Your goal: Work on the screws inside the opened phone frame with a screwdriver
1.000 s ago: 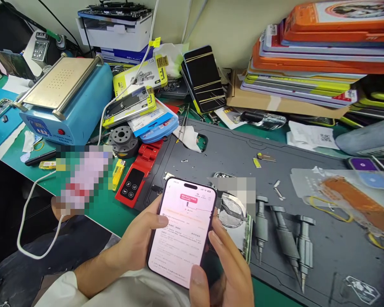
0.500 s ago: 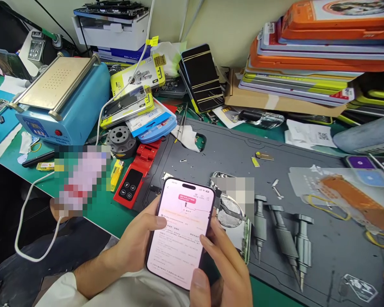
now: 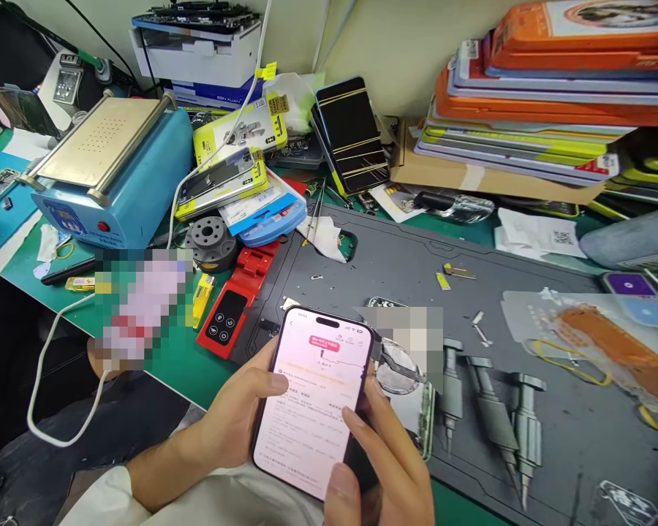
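A smartphone [image 3: 311,416] with a lit white screen of text and a red label near its top is tilted up toward me. My left hand [image 3: 238,413] is closed round its left edge, thumb lying over the screen's side. Along the right edge my right hand [image 3: 392,467] grips the same phone, with one fingertip at the screen's edge and the thumb near its lower corner. Partly hidden behind the phone and right hand lies an opened phone [image 3: 417,409] with its inner parts showing, on the dark grey work mat [image 3: 384,248].
Several grey screwdrivers [image 3: 528,431] lie right of my hands. A red device with touch buttons [image 3: 227,321] and a blue machine with a metal plate [image 3: 142,175] stand left. Another person's hand [image 3: 99,361] is beside a blurred, cabled phone [image 3: 148,307]. Stacked orange cases [image 3: 570,51] rise at back right.
The view has shifted slightly, so the bench things appear a little farther right and lower. Both hands keep their hold on the phone.
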Motion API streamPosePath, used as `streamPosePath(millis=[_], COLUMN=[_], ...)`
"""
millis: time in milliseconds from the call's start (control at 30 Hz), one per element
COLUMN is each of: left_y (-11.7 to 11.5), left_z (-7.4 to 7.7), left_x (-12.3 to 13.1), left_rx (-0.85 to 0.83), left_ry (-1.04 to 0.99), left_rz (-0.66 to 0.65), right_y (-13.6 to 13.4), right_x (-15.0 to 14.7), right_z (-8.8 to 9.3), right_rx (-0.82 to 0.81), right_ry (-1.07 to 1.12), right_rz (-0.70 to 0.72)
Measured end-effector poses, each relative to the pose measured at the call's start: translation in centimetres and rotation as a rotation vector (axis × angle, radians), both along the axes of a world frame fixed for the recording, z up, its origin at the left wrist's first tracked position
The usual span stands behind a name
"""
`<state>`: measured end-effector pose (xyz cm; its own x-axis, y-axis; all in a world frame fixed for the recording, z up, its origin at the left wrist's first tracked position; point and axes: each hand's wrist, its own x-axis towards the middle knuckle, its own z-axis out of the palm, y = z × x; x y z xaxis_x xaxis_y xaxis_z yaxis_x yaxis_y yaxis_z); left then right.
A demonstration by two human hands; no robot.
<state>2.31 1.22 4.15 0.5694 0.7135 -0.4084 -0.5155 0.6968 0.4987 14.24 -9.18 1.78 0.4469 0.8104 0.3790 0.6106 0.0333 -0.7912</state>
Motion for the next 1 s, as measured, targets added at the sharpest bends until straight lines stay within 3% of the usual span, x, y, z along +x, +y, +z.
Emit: streamPosePath(millis=[500,1000], left_y=[0.25,0.19], left_z=[-0.04,-0.35], left_x=[-0.02,0.10], left_rx=[0.015,0.008], left_ry=[-0.021,-0.019], left_rz=[-0.005,0.032], right_y=[0.44,0.27], right_x=[-0.33,-0.09], right_z=[0.42,0.52], right_rx=[0.053,0.004], right_ry=[0.097,0.053], right_rz=[0.018,0.005])
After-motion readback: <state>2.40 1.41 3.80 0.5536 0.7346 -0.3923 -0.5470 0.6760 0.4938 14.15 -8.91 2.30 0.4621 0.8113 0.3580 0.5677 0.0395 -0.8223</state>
